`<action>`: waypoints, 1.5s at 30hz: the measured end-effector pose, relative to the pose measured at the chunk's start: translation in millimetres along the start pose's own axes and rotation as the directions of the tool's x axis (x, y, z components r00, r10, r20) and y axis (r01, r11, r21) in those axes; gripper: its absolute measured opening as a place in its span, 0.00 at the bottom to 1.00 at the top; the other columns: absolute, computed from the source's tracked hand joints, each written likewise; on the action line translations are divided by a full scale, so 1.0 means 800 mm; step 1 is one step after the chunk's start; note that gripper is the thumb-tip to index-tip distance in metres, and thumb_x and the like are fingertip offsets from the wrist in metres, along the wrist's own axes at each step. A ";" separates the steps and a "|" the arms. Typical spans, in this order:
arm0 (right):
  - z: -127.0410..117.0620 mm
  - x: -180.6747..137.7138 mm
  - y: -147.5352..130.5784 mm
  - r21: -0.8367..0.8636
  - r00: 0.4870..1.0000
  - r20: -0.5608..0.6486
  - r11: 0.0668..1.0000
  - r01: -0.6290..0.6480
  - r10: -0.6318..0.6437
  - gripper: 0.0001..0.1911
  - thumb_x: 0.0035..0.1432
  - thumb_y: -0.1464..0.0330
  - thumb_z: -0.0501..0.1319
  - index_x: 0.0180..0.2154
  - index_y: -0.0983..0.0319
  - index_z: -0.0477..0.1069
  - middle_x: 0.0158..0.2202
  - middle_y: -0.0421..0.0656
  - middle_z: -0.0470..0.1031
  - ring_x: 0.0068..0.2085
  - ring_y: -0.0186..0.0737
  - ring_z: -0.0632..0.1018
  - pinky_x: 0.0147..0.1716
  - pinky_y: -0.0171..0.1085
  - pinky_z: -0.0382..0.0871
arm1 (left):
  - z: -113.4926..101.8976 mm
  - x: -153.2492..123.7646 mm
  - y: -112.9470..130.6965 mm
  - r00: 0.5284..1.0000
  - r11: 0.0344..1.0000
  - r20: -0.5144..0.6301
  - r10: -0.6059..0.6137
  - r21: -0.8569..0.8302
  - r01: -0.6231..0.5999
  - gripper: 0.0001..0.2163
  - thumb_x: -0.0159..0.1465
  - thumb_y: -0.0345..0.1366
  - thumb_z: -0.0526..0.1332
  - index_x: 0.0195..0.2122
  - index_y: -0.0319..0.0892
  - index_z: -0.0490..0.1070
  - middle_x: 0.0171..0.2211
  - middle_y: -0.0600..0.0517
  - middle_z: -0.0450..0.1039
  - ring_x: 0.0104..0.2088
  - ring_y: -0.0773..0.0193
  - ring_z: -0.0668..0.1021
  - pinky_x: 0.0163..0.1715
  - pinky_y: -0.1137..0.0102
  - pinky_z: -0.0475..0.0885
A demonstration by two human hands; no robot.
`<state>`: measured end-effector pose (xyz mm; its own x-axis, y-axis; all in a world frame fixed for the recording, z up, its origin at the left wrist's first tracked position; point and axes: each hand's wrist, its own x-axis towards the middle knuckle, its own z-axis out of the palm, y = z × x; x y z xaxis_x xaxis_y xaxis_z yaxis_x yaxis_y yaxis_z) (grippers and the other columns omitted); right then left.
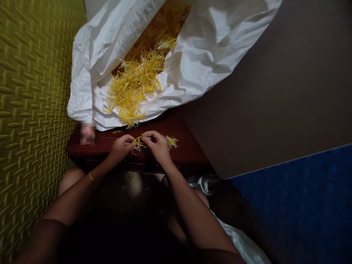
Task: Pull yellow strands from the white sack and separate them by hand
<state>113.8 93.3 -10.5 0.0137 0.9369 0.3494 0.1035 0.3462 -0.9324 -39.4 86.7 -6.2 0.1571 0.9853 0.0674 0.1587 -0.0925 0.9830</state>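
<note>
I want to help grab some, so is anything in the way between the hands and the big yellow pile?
No, nothing visible blocks them. The left hand and right hand pinch a small yellow bunch. The big yellow pile lies on a white plastic sheet, just past a strip of dark wooden top.

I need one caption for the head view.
Head view: left hand and right hand pinch a small tuft of yellow strands over a dark wooden table, beside a white sack holding more strands.
</note>
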 end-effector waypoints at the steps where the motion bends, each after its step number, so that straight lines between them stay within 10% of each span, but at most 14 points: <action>1: 0.000 0.000 0.000 0.004 1.000 -0.005 1.000 -0.004 0.004 0.07 0.47 0.65 0.62 0.30 0.61 0.71 0.28 0.39 0.73 0.30 0.35 0.72 0.34 0.36 0.66 | -0.001 -0.001 0.002 1.000 1.000 -0.008 0.004 -0.012 -0.004 0.07 0.54 0.34 0.60 0.32 0.37 0.68 0.26 0.53 0.72 0.23 0.71 0.73 0.25 0.75 0.68; 12: 0.001 -0.003 -0.005 -0.088 0.978 0.078 0.976 0.201 -0.194 0.04 0.52 0.68 0.58 0.28 0.60 0.71 0.33 0.42 0.73 0.38 0.38 0.74 0.43 0.40 0.67 | 0.002 0.000 0.001 0.987 0.990 -0.092 0.130 0.059 -0.125 0.05 0.52 0.32 0.61 0.30 0.37 0.71 0.31 0.52 0.71 0.31 0.70 0.73 0.35 0.73 0.69; 21: 0.004 -0.002 0.002 0.170 0.994 0.068 0.980 -0.101 0.091 0.13 0.54 0.62 0.57 0.38 0.61 0.71 0.35 0.43 0.76 0.35 0.35 0.75 0.40 0.38 0.68 | 0.001 -0.003 0.001 0.997 0.999 -0.054 0.052 0.013 -0.052 0.04 0.54 0.33 0.59 0.28 0.37 0.67 0.23 0.56 0.68 0.23 0.74 0.69 0.25 0.77 0.64; 45: 0.010 -0.008 0.000 -0.016 0.994 0.110 0.999 0.029 -0.027 0.11 0.52 0.63 0.60 0.36 0.60 0.75 0.38 0.43 0.77 0.41 0.38 0.75 0.46 0.39 0.66 | 0.003 -0.008 0.005 0.980 0.946 -0.079 0.185 0.286 -0.156 0.04 0.56 0.34 0.56 0.29 0.39 0.68 0.25 0.55 0.67 0.26 0.71 0.67 0.27 0.76 0.63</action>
<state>105.6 87.3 -13.6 -0.0988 0.9267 0.3624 0.1201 0.3727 -0.9201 -37.4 79.3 -2.9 0.1065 0.9594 0.2612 0.4040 -0.2818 0.8703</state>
